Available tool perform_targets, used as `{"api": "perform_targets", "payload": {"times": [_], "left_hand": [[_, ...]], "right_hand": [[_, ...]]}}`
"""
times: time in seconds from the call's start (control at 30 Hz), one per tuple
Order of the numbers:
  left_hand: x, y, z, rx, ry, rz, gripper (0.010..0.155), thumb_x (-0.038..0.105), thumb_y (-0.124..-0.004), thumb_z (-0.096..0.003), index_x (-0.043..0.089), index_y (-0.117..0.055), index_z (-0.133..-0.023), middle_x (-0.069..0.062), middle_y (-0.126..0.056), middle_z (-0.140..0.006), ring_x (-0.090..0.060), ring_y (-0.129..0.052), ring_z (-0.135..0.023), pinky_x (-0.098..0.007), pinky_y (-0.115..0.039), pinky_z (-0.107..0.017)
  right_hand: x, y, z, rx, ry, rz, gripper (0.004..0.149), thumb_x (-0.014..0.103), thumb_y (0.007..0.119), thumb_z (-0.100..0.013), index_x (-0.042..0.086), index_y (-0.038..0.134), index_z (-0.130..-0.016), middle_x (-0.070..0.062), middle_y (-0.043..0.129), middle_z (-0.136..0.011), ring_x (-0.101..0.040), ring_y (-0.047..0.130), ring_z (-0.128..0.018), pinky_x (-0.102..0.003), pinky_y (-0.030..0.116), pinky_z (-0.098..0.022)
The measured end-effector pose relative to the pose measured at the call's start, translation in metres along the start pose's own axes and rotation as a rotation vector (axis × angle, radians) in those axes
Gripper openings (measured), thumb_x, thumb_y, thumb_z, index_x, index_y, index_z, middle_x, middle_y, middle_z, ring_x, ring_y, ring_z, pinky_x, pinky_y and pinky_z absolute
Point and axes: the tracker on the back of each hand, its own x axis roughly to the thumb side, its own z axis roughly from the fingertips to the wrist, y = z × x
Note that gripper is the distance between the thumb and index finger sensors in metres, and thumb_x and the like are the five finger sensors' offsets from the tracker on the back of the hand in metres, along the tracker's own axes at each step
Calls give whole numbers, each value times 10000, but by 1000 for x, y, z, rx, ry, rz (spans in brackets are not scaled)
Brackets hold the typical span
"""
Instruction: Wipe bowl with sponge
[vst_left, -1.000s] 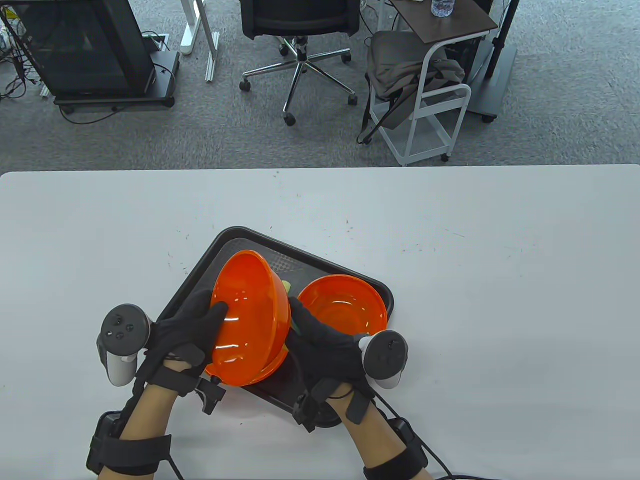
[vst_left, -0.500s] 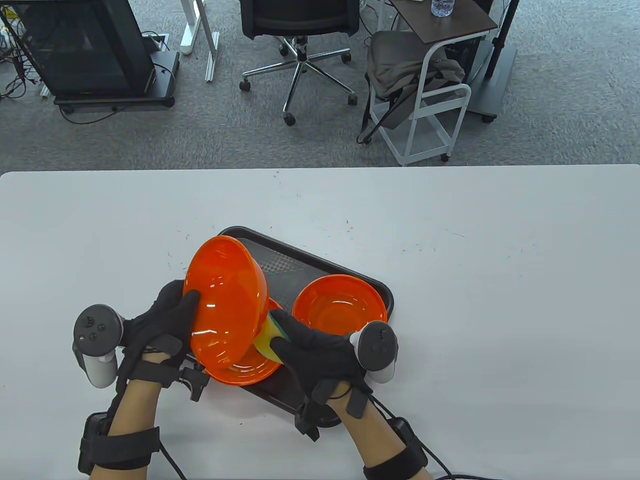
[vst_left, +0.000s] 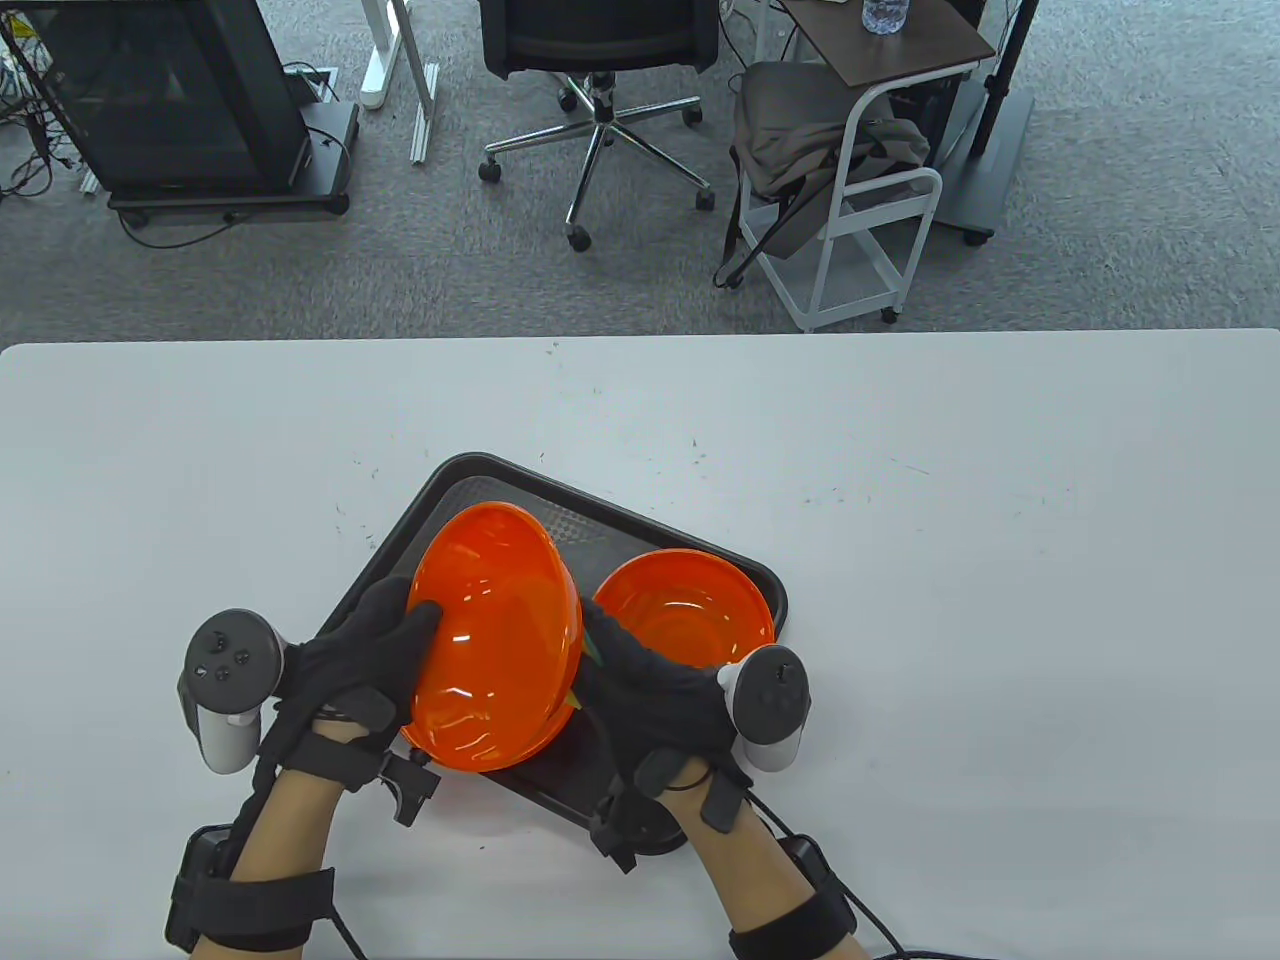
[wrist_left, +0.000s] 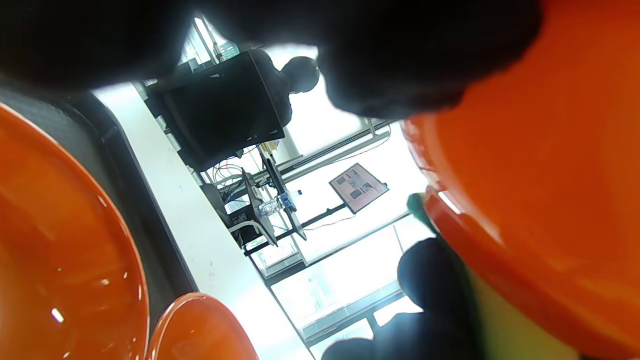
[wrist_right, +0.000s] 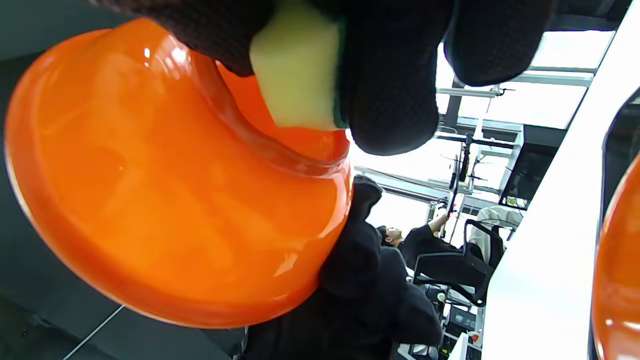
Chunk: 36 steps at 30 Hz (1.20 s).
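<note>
The wiping step is in hand. The left hand (vst_left: 365, 655) grips the bowl (vst_left: 495, 635) by its rim at about 9 o'clock, thumb on the inner surface, and holds it tilted up on edge over the near-left part of the tray (vst_left: 480, 478). The right hand (vst_left: 650, 690) is curled around the sponge (wrist_right: 295, 82) and presses it on the bowl's outer side at 3 o'clock; the table view shows only a sliver of the sponge, while the right wrist view shows it pinched between gloved fingers (wrist_right: 390, 80) against the foot ring of the base.

By the look of it, the underside is being wiped. The next move probably calls for a steady left grip while the sponge sweeps round the curved wall, with the bowl turned to bring unwiped parts within reach.

The bowl is glossy, translucent orange plastic, deep and round with a raised foot ring; it likely feels slick, so it could slip under sideways pressure. The sponge is soft yellow foam with a dark green layer. The tray is black, rounded at the corners, with a textured floor. A second bowl (vst_left: 685, 610) of the same kind stands upright on the tray at 3 o'clock of the held one.
</note>
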Motion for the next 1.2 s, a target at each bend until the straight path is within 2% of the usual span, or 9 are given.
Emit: {"api": "perform_targets", "payload": {"times": [0.17,0.37,0.47,0.5,0.57,0.77,0.87,0.97,1.2], "left_hand": [[0,10,2,62,6,-17,548,473,-779,-522,74,-723,-893,52,-989,-305,-48,-926,5,-321,-908,-103],[-10,30,3,159,47,-78,546,472,-787,-520,79,-728,-895,48,-988,-304,-54,-925,2,-327,-906,-108],[-12,40,5,216,69,-187,546,468,-793,-516,76,-732,-891,42,-988,-299,-58,-924,7,-330,-904,-104],[-11,43,5,229,79,-272,546,468,-798,-513,77,-738,-888,39,-989,-293,-58,-923,12,-330,-904,-100],[-11,45,5,221,91,-368,544,474,-798,-513,85,-741,-890,45,-988,-293,-52,-923,11,-324,-906,-103],[-16,49,3,212,112,-317,541,466,-807,-507,84,-750,-886,23,-986,-287,-66,-922,11,-337,-903,-106],[-19,57,4,218,157,-376,541,465,-811,-505,83,-751,-884,16,-983,-285,-67,-918,11,-337,-902,-108],[-31,70,5,254,221,-399,542,465,-813,-503,86,-751,-885,12,-982,-284,-68,-918,11,-338,-902,-110],[-69,106,17,389,393,-280,544,456,-818,-503,81,-747,-891,-4,-981,-293,-84,-922,0,-352,-899,-122]], "right_hand": [[-3,2,-1,50,19,-12,515,320,731,-601,26,542,-979,-266,825,-895,-356,983,-660,-633,715,-551],[-2,-2,1,-18,27,43,521,318,731,-603,14,536,-978,-278,819,-890,-360,983,-654,-627,719,-547],[1,-6,2,-66,12,74,520,317,730,-604,22,532,-984,-282,809,-898,-364,979,-658,-627,718,-547],[4,-8,1,-73,-8,103,520,316,731,-606,23,530,-986,-288,803,-900,-368,976,-661,-627,717,-547],[6,-10,2,-65,-8,182,519,318,732,-605,28,534,-987,-285,804,-901,-366,976,-662,-628,717,-547],[2,-13,2,-46,-2,265,519,319,733,-603,33,534,-989,-281,805,-905,-369,979,-660,-631,719,-543],[-2,-17,1,-28,5,310,518,320,733,-603,33,537,-988,-279,808,-905,-371,979,-657,-631,721,-541],[-5,-22,1,-21,12,323,518,320,734,-603,34,539,-988,-280,808,-906,-371,981,-656,-631,721,-541],[-5,-33,2,-43,15,312,518,321,735,-602,35,541,-987,-279,811,-904,-372,981,-654,-630,722,-540]]}}
